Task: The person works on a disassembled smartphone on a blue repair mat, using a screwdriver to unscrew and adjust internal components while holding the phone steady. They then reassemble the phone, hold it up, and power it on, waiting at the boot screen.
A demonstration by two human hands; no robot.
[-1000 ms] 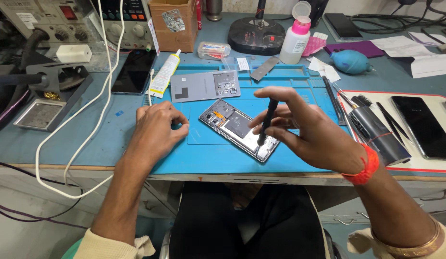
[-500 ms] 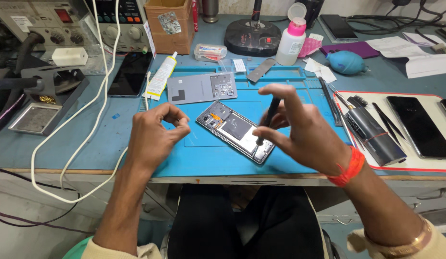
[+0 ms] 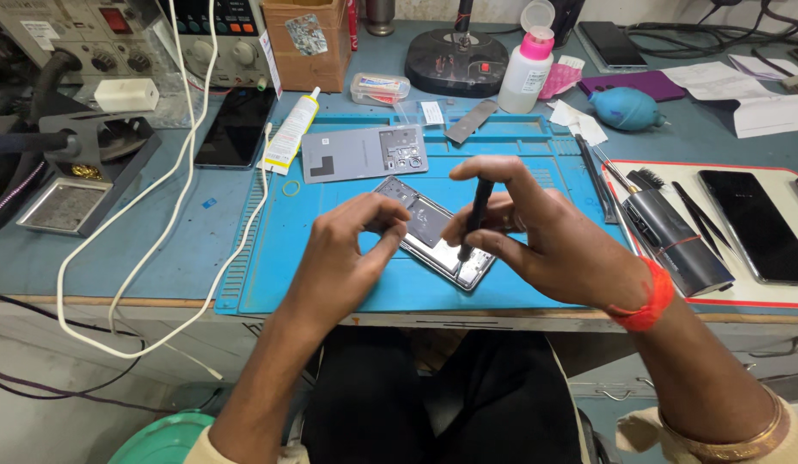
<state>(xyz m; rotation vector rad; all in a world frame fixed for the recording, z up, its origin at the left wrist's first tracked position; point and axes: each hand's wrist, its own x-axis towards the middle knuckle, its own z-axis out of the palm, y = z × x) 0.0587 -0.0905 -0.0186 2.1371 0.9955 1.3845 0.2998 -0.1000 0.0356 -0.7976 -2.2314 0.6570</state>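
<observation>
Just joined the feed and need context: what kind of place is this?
Most likely a phone repair bench: an opened phone on a blue work mat, a bench power supply, and spare handsets beside it.

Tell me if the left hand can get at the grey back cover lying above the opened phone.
Probably yes: the left hand rests at the opened phone, and the grey back cover lies just beyond on the blue mat with nothing between.

Glue tube (image 3: 292,131), pink-capped bottle (image 3: 527,70), grey back cover (image 3: 363,153), teal blower (image 3: 625,108).
</observation>
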